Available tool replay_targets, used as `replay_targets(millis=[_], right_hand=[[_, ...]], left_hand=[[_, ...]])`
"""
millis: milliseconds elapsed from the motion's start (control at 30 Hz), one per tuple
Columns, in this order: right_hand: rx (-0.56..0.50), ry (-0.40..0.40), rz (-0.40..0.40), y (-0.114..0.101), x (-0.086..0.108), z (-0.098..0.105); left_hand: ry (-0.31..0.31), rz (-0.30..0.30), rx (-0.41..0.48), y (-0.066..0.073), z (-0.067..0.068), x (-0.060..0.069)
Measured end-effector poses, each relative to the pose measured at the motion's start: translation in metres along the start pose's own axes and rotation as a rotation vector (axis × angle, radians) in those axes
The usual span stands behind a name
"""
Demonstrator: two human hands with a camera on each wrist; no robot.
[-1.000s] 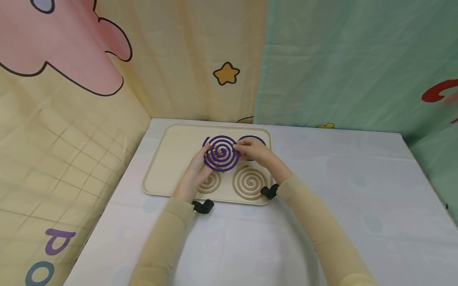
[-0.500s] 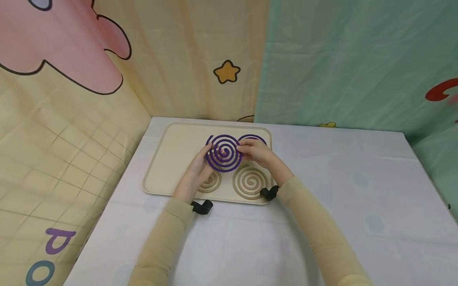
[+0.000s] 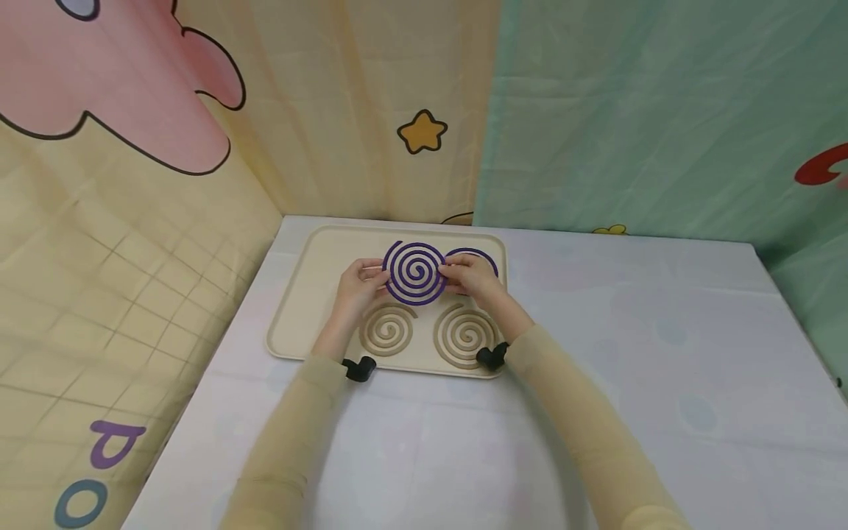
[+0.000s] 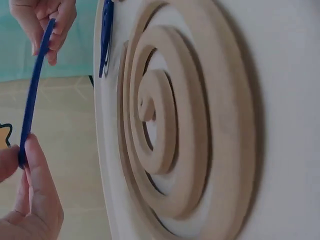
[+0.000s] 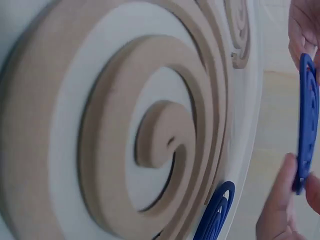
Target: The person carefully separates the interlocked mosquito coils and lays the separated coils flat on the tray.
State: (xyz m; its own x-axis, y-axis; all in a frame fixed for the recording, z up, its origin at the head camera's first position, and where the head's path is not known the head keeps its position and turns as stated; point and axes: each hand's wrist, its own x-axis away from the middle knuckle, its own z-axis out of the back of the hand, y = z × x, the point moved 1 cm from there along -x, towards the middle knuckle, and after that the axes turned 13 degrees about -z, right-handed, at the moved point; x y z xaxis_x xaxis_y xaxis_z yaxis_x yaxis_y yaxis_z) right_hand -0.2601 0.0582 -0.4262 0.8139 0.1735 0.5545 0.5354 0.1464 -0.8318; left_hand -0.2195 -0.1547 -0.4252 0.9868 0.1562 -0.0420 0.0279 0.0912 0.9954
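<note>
A purple mosquito coil [image 3: 417, 273] is held up flat over the tray, facing the head camera. My left hand [image 3: 358, 288] pinches its left edge between thumb and fingers. On the opposite edge, my right hand [image 3: 475, 280] pinches it too. Both wrist views show the coil edge-on, as a thin blue-looking strip [image 4: 34, 92], between the two hands. A second purple coil [image 3: 472, 250] lies behind my right hand, mostly hidden by it. Nearer to me, two tan coils lie on the tray, a left one [image 3: 388, 330] and a right one [image 3: 466, 338].
The cream tray [image 3: 311, 294] with a raised rim stands at the back of a table with a pale cloth [image 3: 596, 353]. Printed curtains [image 3: 596, 132] hang right behind the table and on its left side. Black wrist cameras [image 3: 361, 369] sit below both hands.
My left hand has shifted left and up, now gripping the coil's outer left edge rather than lying under it. The coil has risen slightly, and the left tan coil is fully uncovered.
</note>
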Motion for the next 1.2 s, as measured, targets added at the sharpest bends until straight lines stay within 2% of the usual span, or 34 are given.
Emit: replay_targets(millis=[133, 233, 333, 533, 633, 767, 867, 933, 1100, 1167, 1200], right_hand=[[0.114, 0.016, -0.018, 0.000, 0.000, -0.008], [0.200, 0.014, -0.030, 0.000, -0.002, -0.013], [0.261, 0.015, -0.031, 0.000, -0.006, -0.017], [0.408, 0.021, 0.006, 0.000, -0.011, -0.022], [0.456, 0.024, 0.040, 0.000, -0.011, -0.021], [0.480, 0.046, 0.106, -0.001, -0.007, -0.013], [0.551, 0.094, 0.175, -0.003, -0.002, -0.003], [0.613, 0.128, 0.213, -0.005, 0.001, 0.006], [0.801, 0.166, 0.257, -0.005, 0.006, 0.030], [0.891, 0.155, 0.269, -0.004, 0.008, 0.039], [0.939, 0.146, 0.279, -0.003, 0.010, 0.042]], left_hand=[[0.013, -0.040, -0.114, -0.004, 0.004, -0.010], [-0.017, -0.038, -0.199, -0.005, 0.006, -0.016], [-0.096, -0.015, -0.256, -0.004, 0.007, -0.020], [-0.328, 0.021, -0.442, -0.001, 0.011, -0.023], [-0.387, 0.034, -0.448, -0.001, 0.013, -0.024], [-0.407, 0.017, -0.459, -0.001, 0.016, -0.024], [-0.440, -0.028, -0.537, -0.001, 0.017, -0.022], [-0.490, -0.077, -0.608, 0.000, 0.018, -0.020], [-0.691, -0.282, -0.802, 0.000, 0.016, -0.018], [-0.767, -0.338, -0.882, 0.001, 0.014, -0.016], [-0.800, -0.346, -0.914, 0.001, 0.013, -0.016]])
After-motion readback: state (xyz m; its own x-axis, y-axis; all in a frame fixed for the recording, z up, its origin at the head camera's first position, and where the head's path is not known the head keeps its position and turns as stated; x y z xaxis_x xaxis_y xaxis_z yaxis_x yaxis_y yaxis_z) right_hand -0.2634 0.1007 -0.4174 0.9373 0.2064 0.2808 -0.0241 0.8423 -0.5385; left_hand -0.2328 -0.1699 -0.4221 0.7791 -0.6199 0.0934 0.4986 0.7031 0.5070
